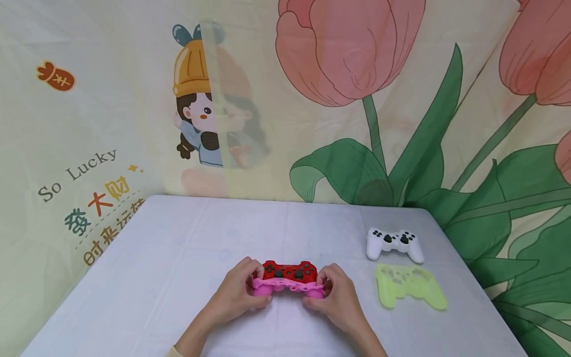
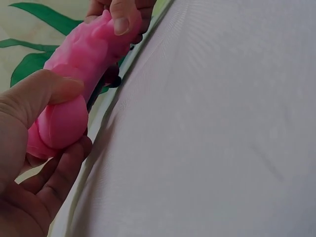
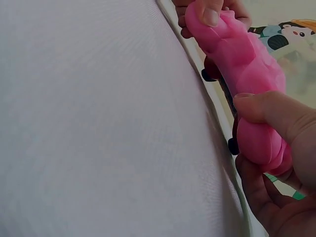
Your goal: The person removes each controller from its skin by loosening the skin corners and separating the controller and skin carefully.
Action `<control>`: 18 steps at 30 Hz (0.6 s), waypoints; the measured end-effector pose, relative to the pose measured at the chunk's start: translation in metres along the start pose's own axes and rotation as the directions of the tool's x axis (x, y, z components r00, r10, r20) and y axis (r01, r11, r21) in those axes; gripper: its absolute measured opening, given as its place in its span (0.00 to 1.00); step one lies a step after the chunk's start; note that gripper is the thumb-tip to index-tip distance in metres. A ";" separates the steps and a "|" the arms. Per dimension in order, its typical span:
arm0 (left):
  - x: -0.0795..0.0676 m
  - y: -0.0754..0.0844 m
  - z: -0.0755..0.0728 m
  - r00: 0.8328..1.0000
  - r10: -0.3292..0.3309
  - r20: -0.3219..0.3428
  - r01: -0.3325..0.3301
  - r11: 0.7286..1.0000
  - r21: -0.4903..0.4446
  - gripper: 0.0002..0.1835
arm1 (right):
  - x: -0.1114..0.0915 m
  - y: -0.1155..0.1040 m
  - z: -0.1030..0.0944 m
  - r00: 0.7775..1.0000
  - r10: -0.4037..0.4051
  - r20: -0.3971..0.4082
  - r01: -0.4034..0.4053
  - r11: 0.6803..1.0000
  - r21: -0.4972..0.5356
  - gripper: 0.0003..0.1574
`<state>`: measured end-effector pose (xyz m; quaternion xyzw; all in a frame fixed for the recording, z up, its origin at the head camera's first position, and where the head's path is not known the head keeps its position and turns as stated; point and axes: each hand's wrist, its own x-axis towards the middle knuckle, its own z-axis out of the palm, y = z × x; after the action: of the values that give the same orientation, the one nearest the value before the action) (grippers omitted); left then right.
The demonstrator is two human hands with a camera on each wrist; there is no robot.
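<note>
Both hands hold a red game controller with a pink silicone cover over its lower part. The red face with its buttons and two sticks shows above the cover's wavy edge. My left hand grips the left handle through the cover, thumb below and fingers curled round the side. On the other end, my right hand grips the right handle in the same way. In the left wrist view, the left thumb presses on the pink cover; in the right wrist view, the right thumb presses on the pink cover.
A white game controller lies on the right of the table, near its back. Just in front of it lies a yellow-green silicone controller cover. A printed cloth wall with tulips and lettering stands behind the table.
</note>
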<state>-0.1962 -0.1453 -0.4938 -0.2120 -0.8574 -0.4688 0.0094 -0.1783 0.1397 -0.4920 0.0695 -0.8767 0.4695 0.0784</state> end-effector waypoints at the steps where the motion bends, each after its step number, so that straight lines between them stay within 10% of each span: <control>1: 0.000 0.000 0.000 1.000 -0.006 -0.004 0.006 1.000 0.001 0.27 | 0.000 0.000 0.000 1.000 0.002 -0.004 -0.002 1.000 -0.002 0.34; 18: -0.002 0.003 -0.003 0.986 -0.167 0.023 0.168 0.977 -0.133 0.28 | 0.000 -0.005 -0.005 0.995 0.084 0.049 -0.089 0.991 0.099 0.33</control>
<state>-0.1937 -0.1467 -0.4898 -0.1418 -0.8387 -0.5235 -0.0493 -0.1775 0.1411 -0.4857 0.0457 -0.8556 0.5145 0.0346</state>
